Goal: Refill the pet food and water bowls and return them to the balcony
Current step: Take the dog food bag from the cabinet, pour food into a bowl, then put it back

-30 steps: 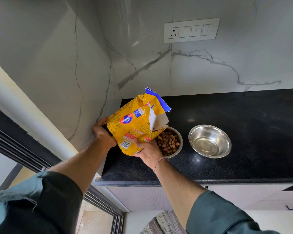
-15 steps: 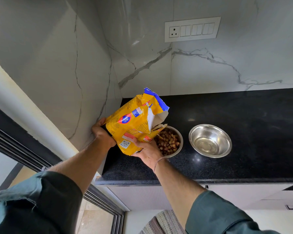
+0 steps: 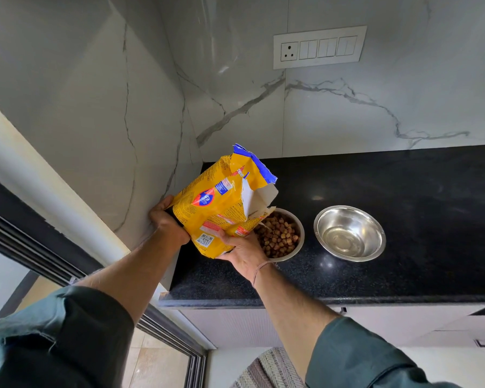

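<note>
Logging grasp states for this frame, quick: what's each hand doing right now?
Left hand: grips the yellow and blue plastic pet food bag at its base.
Right hand: grips the same bag from underneath.

Home kitchen: black granite counter (image 3: 403,186), marble-look wall tiles (image 3: 347,113), switch panel (image 3: 319,47)

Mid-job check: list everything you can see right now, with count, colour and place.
pet food bag: 1, yellow with blue top, tilted over the left bowl
left bowl: 1, steel, on the countertop
kibble: many, brown, in the left bowl
right bowl: 1, steel, beside the left bowl, apart
countertop: 1, black, under both bowls
switch panel: 1, white, on the wall
rug: 1, striped grey, on the floor
left hand: 1, grips the bag's bottom
right hand: 1, holds the bag from beneath
</note>
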A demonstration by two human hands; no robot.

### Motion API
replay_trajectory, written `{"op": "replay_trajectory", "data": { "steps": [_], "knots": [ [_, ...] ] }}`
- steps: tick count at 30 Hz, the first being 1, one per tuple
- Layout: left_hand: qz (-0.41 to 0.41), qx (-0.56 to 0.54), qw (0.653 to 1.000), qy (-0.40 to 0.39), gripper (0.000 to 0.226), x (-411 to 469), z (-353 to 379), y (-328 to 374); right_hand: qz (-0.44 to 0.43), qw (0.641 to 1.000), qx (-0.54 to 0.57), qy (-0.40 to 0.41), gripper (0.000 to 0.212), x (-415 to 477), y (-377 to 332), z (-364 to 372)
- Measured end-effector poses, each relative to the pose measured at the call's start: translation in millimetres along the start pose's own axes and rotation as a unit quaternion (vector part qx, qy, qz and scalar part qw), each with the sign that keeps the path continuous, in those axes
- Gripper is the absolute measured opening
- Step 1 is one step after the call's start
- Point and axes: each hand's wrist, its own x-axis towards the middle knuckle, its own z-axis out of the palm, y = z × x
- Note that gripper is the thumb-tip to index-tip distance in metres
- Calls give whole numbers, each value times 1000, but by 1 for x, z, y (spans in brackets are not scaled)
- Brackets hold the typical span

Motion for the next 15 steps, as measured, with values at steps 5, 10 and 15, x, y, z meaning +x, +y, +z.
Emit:
{"op": "replay_trajectory", "data": {
  "steps": [5,10,15],
  "knots": [
    [3,-3,1000,-12,37,1,2,2,-1,1000,5,-2,78,1,0,0],
    [-12,-5,999,-33,49,4,-1,1,0,1000,7,7,86,3,2,0],
    [-17,12,999,-48,50,3,-2,3,-6,1000,5,2,86,3,4,0]
  ]
}}
